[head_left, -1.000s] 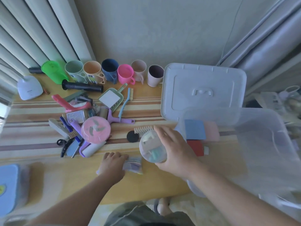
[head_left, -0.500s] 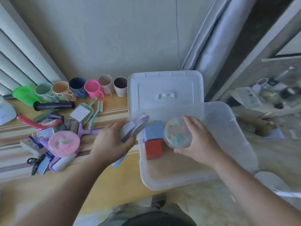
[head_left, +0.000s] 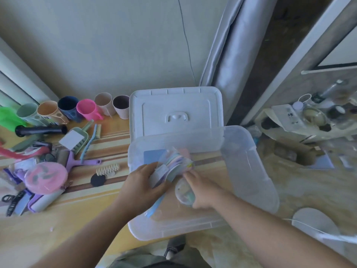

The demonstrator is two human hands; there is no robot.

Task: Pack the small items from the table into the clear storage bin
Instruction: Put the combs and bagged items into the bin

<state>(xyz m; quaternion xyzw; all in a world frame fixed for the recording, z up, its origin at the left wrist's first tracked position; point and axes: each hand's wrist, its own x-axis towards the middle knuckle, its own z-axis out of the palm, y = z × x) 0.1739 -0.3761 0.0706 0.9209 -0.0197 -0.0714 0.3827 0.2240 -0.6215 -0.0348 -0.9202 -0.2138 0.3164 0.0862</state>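
The clear storage bin (head_left: 249, 171) overhangs the right end of the wooden table (head_left: 58, 219). My left hand (head_left: 142, 187) grips a clear packet of pastel items (head_left: 173, 165) and holds it inside the bin. My right hand (head_left: 201, 190) holds a round clear container (head_left: 184, 192) low in the bin, its fingertips touching the packet. A blue card (head_left: 153, 156) lies on the bin floor behind the packet. Small items remain on the table: a cream hair claw (head_left: 108, 169), a black disc (head_left: 98, 180) and a pink round lid (head_left: 46, 177).
The bin's white lid (head_left: 175, 111) lies behind the bin. A row of coloured cups (head_left: 85, 109) lines the wall. A pile with a purple brush (head_left: 77, 162), a green dustpan (head_left: 74, 139) and black clips (head_left: 11, 202) fills the table's left. Floor clutter lies to the right.
My left hand carried the packet from the bin's left edge into the bin. My right hand lowered the round container toward the bin floor and came against the packet.
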